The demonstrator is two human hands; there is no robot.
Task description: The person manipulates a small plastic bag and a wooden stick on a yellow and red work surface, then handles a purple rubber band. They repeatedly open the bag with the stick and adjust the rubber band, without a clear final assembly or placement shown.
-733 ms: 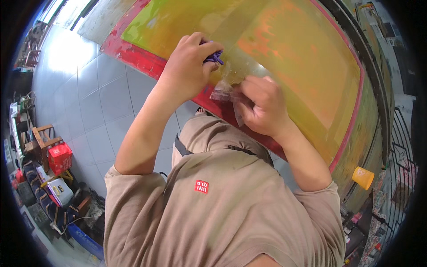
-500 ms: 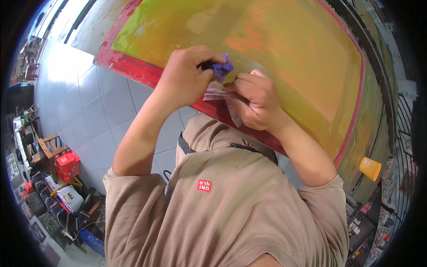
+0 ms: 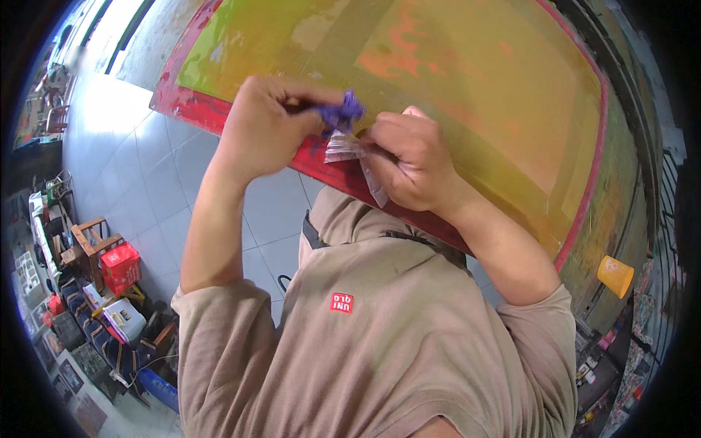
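Note:
A small crumpled purple wad (image 3: 343, 111) is pinched in my left hand (image 3: 264, 130), between thumb and forefinger; whether it is cloth or film I cannot tell. Pressed close to it is a strip of clear plastic film (image 3: 342, 147), pleated at its upper end. My right hand (image 3: 413, 155) is closed on this film, and a loose tail of it hangs below the fingers. Both hands are above the near edge of a large panel with a red frame (image 3: 197, 109) and a yellow-green translucent sheet (image 3: 314, 62) stained with orange.
Grey floor tiles (image 3: 164, 171) extend to the left. Beyond them are a wooden stool (image 3: 95, 241), a red box (image 3: 120, 267) and a white container (image 3: 125, 321) amid clutter. An orange-yellow cup (image 3: 615, 276) is on the stained wooden surface (image 3: 588, 263) at right.
My left hand has moved left with the purple wad, tilting outward. The right hand has shifted slightly left and keeps its grip on the film. The whole view has moved a little.

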